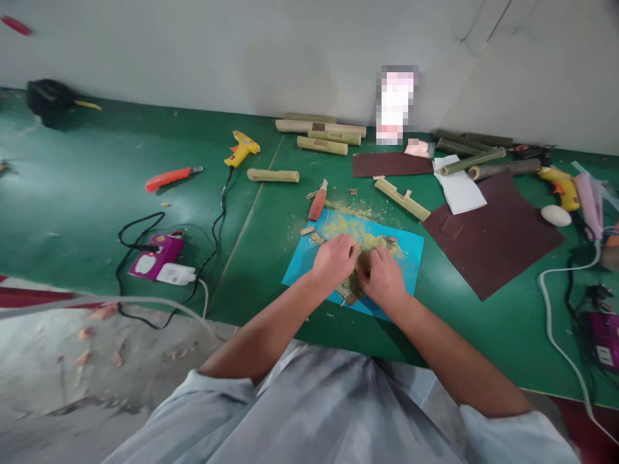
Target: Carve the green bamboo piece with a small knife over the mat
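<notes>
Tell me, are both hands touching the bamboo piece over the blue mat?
Touching. The head view shows the left hand and right hand gripping the bamboo piece between them.

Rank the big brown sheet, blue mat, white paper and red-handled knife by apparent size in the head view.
1. big brown sheet and blue mat: look about alike, and the mat is partly covered, so not ranked against each other
2. white paper
3. red-handled knife
</notes>
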Available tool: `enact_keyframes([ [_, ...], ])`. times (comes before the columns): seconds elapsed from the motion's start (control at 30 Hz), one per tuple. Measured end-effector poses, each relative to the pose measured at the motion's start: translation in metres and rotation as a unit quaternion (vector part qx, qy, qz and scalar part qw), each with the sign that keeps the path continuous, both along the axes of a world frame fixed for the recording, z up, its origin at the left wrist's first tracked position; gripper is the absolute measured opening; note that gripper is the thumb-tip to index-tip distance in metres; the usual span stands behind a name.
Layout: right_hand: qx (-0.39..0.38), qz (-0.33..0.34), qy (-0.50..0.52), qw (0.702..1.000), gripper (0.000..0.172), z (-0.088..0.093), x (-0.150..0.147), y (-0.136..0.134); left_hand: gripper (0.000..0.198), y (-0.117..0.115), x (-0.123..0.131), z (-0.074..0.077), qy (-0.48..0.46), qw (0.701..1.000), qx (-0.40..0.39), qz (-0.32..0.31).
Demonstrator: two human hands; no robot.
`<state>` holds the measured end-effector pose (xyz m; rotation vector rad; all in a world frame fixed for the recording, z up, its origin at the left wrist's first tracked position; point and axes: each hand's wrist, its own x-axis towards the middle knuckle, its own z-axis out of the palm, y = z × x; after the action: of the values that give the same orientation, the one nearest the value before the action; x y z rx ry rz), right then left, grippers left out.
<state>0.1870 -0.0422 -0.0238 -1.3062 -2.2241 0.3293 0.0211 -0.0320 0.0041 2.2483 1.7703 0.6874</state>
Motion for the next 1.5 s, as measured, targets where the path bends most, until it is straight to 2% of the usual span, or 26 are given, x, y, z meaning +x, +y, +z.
enact_keyframes([
  [0.5,-0.001,0.002,0.01,1.0,0.01,-0.0017,0.0002,0.0001,0.02,-0.0055,-0.0014,-0.0018,-0.011,1.0,0.01,-0.02],
  [0.67,-0.003,0.004,0.014,1.0,0.012,-0.0018,0.0007,0.0004,0.021,-0.0012,0.0013,-0.0014,-0.017,1.0,0.006,0.003],
  [0.87,-0.003,0.005,0.007,1.0,0.01,-0.0001,0.0007,0.0006,0.02,-0.0056,-0.0041,-0.0007,-0.038,0.999,0.014,-0.011],
  [1.03,-0.009,0.003,-0.003,1.0,0.014,0.0001,0.0005,0.001,0.021,-0.0005,-0.003,-0.0039,-0.041,0.999,0.007,0.0],
  [1.2,-0.016,0.003,0.0,1.0,0.009,-0.0001,0.0009,0.0009,0.021,-0.0033,-0.005,-0.0039,-0.034,0.999,0.017,-0.017],
  [1.4,-0.011,-0.009,-0.011,1.0,0.01,0.001,0.0012,0.0007,0.023,0.0017,-0.0023,-0.0042,-0.028,0.999,0.014,0.003],
  [1.5,-0.012,-0.002,-0.008,1.0,0.009,0.0012,0.0016,0.0009,0.023,-0.0009,-0.0039,-0.0032,-0.029,0.999,0.02,-0.011],
])
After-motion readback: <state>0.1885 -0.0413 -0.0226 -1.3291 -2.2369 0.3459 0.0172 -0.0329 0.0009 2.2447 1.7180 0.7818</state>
